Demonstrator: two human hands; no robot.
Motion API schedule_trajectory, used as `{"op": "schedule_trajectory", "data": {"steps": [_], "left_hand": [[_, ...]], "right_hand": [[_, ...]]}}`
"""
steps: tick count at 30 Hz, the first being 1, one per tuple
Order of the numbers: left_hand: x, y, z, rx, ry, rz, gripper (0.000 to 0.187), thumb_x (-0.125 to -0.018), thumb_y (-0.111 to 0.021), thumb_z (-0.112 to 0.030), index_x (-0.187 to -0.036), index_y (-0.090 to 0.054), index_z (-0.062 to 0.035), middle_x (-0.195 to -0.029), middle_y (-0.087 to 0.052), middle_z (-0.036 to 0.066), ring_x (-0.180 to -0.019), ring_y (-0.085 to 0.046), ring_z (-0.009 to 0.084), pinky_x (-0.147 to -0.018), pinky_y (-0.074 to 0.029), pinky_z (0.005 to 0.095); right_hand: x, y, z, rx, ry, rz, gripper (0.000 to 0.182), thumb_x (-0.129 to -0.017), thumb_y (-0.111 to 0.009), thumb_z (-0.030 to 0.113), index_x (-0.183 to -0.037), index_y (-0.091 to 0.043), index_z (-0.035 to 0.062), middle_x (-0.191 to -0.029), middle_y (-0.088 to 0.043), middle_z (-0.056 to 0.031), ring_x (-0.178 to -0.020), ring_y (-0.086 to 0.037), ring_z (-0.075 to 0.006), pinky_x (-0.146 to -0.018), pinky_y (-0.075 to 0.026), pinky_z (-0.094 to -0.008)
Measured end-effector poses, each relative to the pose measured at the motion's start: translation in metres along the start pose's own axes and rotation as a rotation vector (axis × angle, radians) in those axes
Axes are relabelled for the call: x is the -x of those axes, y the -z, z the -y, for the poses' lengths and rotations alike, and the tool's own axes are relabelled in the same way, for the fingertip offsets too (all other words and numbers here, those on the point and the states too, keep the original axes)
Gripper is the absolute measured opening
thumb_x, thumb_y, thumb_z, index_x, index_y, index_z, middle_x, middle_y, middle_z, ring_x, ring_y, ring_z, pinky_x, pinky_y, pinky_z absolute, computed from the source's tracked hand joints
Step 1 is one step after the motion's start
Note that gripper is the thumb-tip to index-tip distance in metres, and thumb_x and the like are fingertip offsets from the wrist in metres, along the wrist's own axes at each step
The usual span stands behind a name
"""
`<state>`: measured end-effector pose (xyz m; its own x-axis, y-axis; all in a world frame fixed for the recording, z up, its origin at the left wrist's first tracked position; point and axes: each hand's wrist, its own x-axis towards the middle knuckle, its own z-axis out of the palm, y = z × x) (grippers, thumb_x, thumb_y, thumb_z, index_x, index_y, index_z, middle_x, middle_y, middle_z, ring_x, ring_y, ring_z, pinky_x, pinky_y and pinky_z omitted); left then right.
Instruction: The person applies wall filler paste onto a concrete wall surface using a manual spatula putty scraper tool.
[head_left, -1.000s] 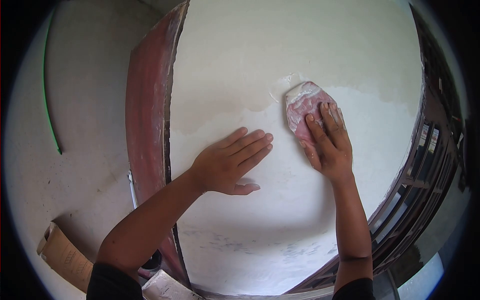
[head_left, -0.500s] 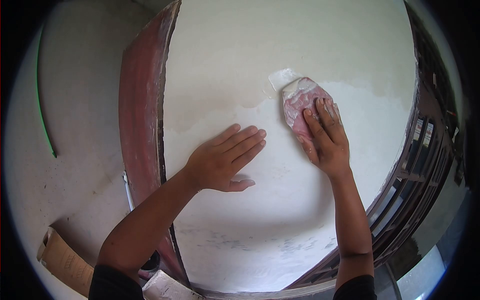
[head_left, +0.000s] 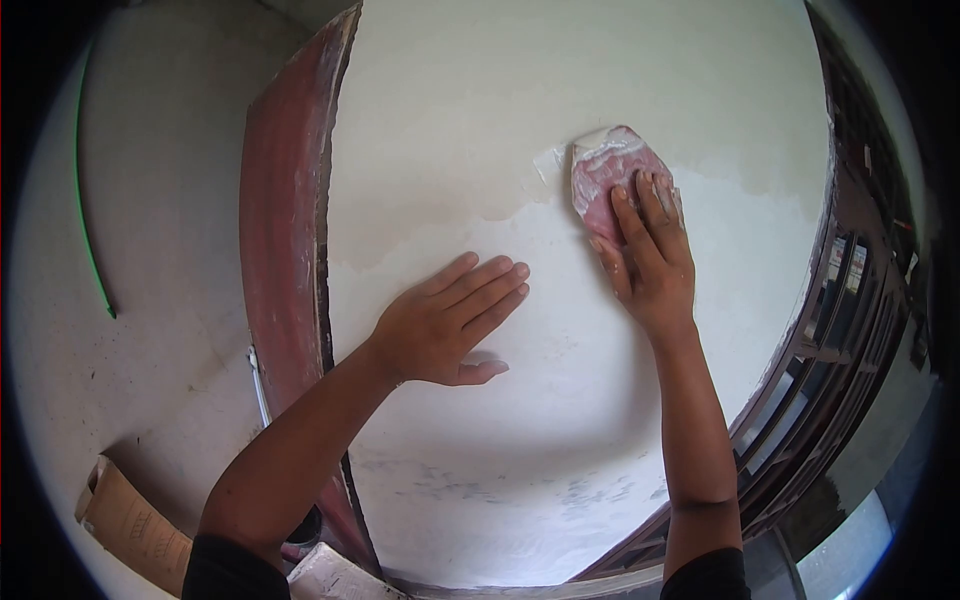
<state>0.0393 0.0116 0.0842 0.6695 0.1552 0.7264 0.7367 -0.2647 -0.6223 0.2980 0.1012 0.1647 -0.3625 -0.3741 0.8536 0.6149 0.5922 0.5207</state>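
A pale wall surface fills the middle of the view, its lower part coated whiter than the part above. My right hand presses a reddish-pink pad, smeared with white paste, against this surface. Just left of the pad shows a small wet white patch. My left hand rests against the surface with its fingers stretched out and holds nothing.
A dark red wooden frame stands along the left edge of the surface. Dark slatted grilles line the right side. At the lower left lies a cardboard box. A green cord hangs at the far left.
My right hand and the pad have moved up a little, and the white patch beside the pad looks smaller. My left hand has hardly moved.
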Motion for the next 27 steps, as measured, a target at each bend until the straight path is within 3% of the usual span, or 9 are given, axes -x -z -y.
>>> {"op": "schedule_trajectory", "data": {"steps": [9,12,14,15,16,18,20,22,27], "left_hand": [[-0.001,0.000,-0.001,0.019,0.011,-0.007,0.070,-0.083,-0.064,-0.048,-0.135,-0.058,-0.0025,-0.145,-0.055,0.009,-0.140,-0.046,0.0239,-0.123,-0.026,0.0429],[0.000,0.000,0.000,0.016,0.008,-0.007,0.069,-0.083,-0.063,-0.048,-0.135,-0.059,-0.0024,-0.145,-0.056,0.009,-0.140,-0.046,0.0237,-0.123,-0.026,0.0428],[-0.001,-0.001,0.000,0.005,0.006,-0.020,0.069,-0.084,-0.062,-0.048,-0.135,-0.059,-0.0022,-0.144,-0.056,0.009,-0.140,-0.047,0.0238,-0.123,-0.026,0.0428],[-0.001,-0.001,0.000,0.008,0.005,-0.018,0.069,-0.084,-0.062,-0.048,-0.135,-0.059,-0.0022,-0.144,-0.056,0.009,-0.140,-0.047,0.0238,-0.123,-0.026,0.0428],[-0.001,-0.002,0.000,-0.002,0.002,-0.021,0.068,-0.084,-0.062,-0.048,-0.135,-0.059,-0.0022,-0.144,-0.056,0.009,-0.140,-0.047,0.0239,-0.123,-0.026,0.0427],[-0.001,-0.002,0.000,-0.010,0.002,-0.023,0.068,-0.084,-0.062,-0.048,-0.135,-0.059,-0.0022,-0.144,-0.057,0.010,-0.140,-0.047,0.0240,-0.123,-0.026,0.0427],[-0.001,-0.001,0.000,-0.004,0.002,-0.017,0.068,-0.085,-0.061,-0.048,-0.135,-0.059,-0.0021,-0.144,-0.057,0.010,-0.139,-0.047,0.0241,-0.123,-0.026,0.0427],[0.000,0.000,0.000,0.000,0.007,-0.008,0.068,-0.085,-0.061,-0.048,-0.135,-0.059,-0.0022,-0.144,-0.057,0.010,-0.140,-0.047,0.0241,-0.123,-0.026,0.0426],[-0.001,-0.001,0.000,-0.017,0.005,-0.010,0.067,-0.085,-0.061,-0.047,-0.135,-0.059,-0.0024,-0.144,-0.057,0.010,-0.140,-0.047,0.0241,-0.123,-0.026,0.0426]], "right_hand": [[0.028,0.018,0.006,0.049,-0.010,0.089,0.054,-0.082,-0.081,0.025,-0.130,-0.065,0.0043,-0.137,-0.060,-0.0190,-0.131,-0.055,-0.0371,-0.111,-0.042,-0.0516],[0.017,0.034,0.011,0.035,0.090,-0.022,0.045,-0.086,-0.078,0.022,-0.124,-0.067,0.0001,-0.128,-0.065,-0.0215,-0.122,-0.061,-0.0388,-0.106,-0.048,-0.0504],[0.003,0.035,0.013,-0.193,-0.009,-0.254,0.032,-0.093,-0.071,0.016,-0.118,-0.065,-0.0037,-0.116,-0.069,-0.0214,-0.115,-0.066,-0.0368,-0.098,-0.054,-0.0465],[-0.002,0.029,0.018,-0.276,-0.191,-0.402,0.021,-0.100,-0.061,0.011,-0.113,-0.062,-0.0049,-0.106,-0.071,-0.0157,-0.102,-0.070,-0.0249,-0.086,-0.058,-0.0370],[-0.011,0.032,0.028,-0.462,-0.404,-0.437,0.020,-0.102,-0.059,0.011,-0.115,-0.059,-0.0045,-0.101,-0.070,-0.0105,-0.090,-0.065,-0.0126,-0.079,-0.055,-0.0298],[-0.033,0.038,0.031,-0.796,-0.688,-0.403,0.020,-0.102,-0.060,0.012,-0.115,-0.059,-0.0037,-0.099,-0.069,-0.0088,-0.080,-0.059,-0.0073,-0.074,-0.051,-0.0271],[-0.040,0.034,0.028,-0.912,-0.812,-0.408,0.023,-0.100,-0.065,0.013,-0.115,-0.059,-0.0036,-0.095,-0.069,-0.0083,-0.078,-0.061,-0.0082,-0.074,-0.051,-0.0263],[-0.040,0.028,0.020,-1.077,-1.050,-0.251,0.026,-0.098,-0.068,0.015,-0.114,-0.059,-0.0040,-0.088,-0.069,-0.0064,-0.078,-0.061,-0.0088,-0.073,-0.050,-0.0267],[-0.036,0.027,0.011,-0.848,-1.107,-0.121,0.029,-0.097,-0.068,0.016,-0.115,-0.058,-0.0039,-0.085,-0.069,-0.0074,-0.066,-0.059,-0.0083,-0.056,-0.046,-0.0251]]}}
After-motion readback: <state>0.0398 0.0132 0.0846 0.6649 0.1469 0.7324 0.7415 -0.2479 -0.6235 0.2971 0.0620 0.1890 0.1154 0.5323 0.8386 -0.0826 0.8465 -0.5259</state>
